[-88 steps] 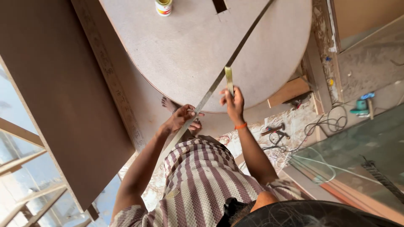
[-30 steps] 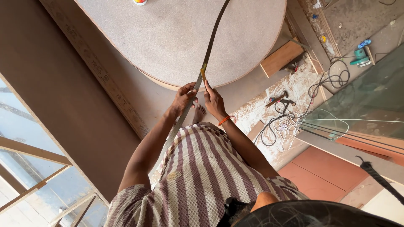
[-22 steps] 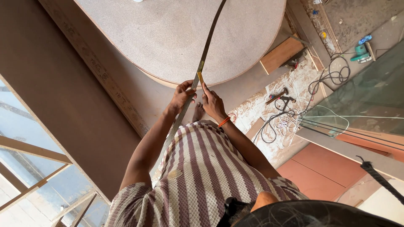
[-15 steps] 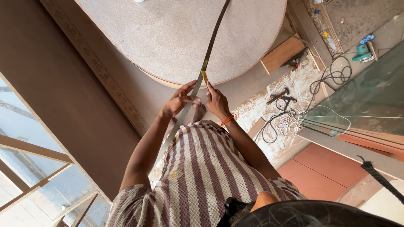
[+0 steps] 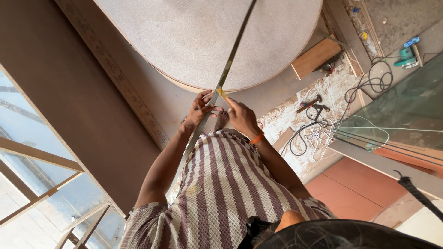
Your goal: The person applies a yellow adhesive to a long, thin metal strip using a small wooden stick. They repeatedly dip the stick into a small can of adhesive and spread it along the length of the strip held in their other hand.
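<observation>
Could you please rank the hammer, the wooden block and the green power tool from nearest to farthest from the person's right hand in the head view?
From the right hand:
1. Hammer, on the floor to its right.
2. Wooden block, up and right.
3. Green power tool, far right.

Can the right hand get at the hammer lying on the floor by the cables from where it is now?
Probably not without letting go: the right hand is at the long metal strip on the round board's edge, and the hammer lies apart on the floor.

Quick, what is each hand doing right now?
Left hand: shut on the long metal strip.
Right hand: fingers pinch a small yellow pencil at the strip.
</observation>
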